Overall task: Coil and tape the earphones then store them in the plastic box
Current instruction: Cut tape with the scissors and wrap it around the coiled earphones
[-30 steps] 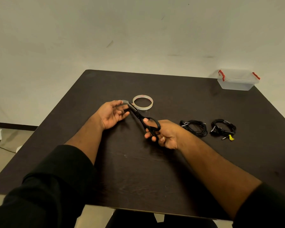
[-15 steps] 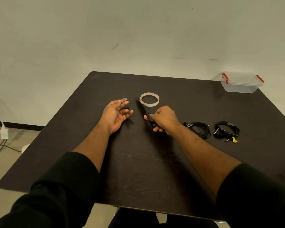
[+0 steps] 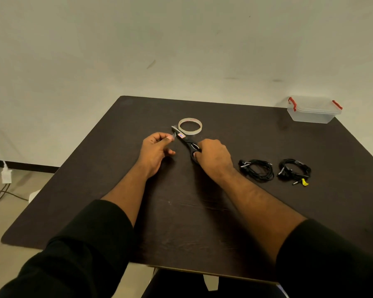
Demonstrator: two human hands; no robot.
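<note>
Two coiled black earphones lie on the dark table to the right: one bundle [image 3: 257, 169] and another [image 3: 294, 170] with a yellow tag. A clear tape roll [image 3: 190, 125] sits at mid-table. My left hand [image 3: 156, 150] pinches a small cut piece of tape [image 3: 173, 136] between thumb and fingertip. My right hand [image 3: 213, 157] grips the handles of black scissors [image 3: 184, 138], which lie flat on the table with the blades pointing at the roll. A clear plastic box [image 3: 313, 110] with red latches stands closed at the far right corner.
The dark table [image 3: 202, 222] stands against a pale wall. At the left, on the floor, cables and a white plug [image 3: 5, 175] lie beside the table's edge. My black sleeves cover both forearms near the front edge.
My right hand has lowered the scissors flat onto the table beside the roll. My left hand has turned over and now pinches the cut tape piece with curled fingers.
</note>
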